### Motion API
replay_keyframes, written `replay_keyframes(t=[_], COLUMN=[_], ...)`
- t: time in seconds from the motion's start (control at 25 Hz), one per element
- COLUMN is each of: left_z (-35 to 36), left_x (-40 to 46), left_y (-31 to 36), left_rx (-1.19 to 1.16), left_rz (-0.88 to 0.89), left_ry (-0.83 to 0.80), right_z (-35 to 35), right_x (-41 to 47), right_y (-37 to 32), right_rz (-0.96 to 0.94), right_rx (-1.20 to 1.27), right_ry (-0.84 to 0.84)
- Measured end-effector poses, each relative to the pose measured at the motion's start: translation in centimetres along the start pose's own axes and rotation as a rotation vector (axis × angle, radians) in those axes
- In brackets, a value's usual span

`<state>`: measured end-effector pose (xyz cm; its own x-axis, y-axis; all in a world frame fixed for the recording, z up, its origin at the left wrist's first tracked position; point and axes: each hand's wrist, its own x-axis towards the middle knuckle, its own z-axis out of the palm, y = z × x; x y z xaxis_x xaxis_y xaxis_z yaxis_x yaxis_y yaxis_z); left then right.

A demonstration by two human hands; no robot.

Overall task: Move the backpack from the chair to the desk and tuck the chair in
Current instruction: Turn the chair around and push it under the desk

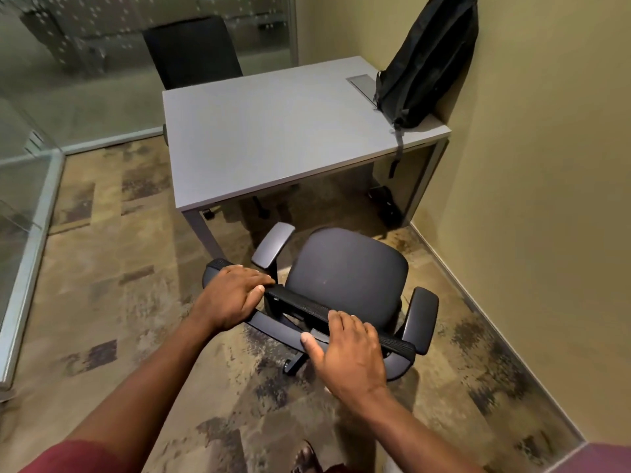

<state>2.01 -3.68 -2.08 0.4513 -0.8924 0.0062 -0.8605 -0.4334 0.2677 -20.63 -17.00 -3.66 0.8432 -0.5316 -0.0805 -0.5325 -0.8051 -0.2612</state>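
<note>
Both forearms reach forward and down from 6 o'clock. Left hand (235,293) sits on the top edge of the chair (345,274) backrest, fingers curled over it, thumb along the near side, closed on the rail. Right hand (348,353) is on the same top edge further toward 3 o'clock, fingers draped over it, thumb pointing to 9 o'clock under the rail; looks like a loose grip, though the palm hides how tightly it closes. Chair seat is bare, facing the desk (273,138) at 12 o'clock, clear of the desk's near edge, not under it. Backpack (430,63), black, stands upright on the desk's corner at 1 o'clock, leaning on the beige wall (546,165), one strap hanging over the desk edge. Second chair (193,51) behind the desk at 11 o'clock. Glass partition (27,158) at 9 o'clock. Patchy brown carpet (112,268) underfoot.
</note>
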Motion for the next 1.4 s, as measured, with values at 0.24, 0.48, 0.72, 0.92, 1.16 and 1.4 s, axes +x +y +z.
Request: replay_keyframes(t=[0.24, 0.48, 0.72, 0.92, 1.16, 1.4], left_z=[1.2, 2.7, 3.1, 3.2, 3.9, 3.9], left_x=[-0.1, 2.5, 7.0, 11.1, 16.6, 23.3], left_y=[1.9, 5.7, 6.5, 7.3, 9.8, 12.0], left_rx=[-0.011, 0.008, 0.001, 0.009, -0.005, -0.018], left_rz=[-0.017, -0.122, -0.196, -0.276, -0.370, -0.413], left_ry=[0.095, 0.169, 0.205, 0.236, 0.267, 0.213], right_z=[-1.2, -3.1, -4.9, -6.3, -8.2, -10.7], right_x=[0.8, 4.0, 9.1, 13.8, 19.8, 26.9], right_y=[5.9, 11.2, 14.1, 16.8, 21.7, 26.2], right_rz=[-0.039, -0.119, -0.172, -0.233, -0.333, -0.424], right_rx=[-0.040, -0.088, -0.083, -0.075, -0.115, -0.175], right_ry=[0.034, 0.006, -0.022, -0.027, -0.060, -0.067])
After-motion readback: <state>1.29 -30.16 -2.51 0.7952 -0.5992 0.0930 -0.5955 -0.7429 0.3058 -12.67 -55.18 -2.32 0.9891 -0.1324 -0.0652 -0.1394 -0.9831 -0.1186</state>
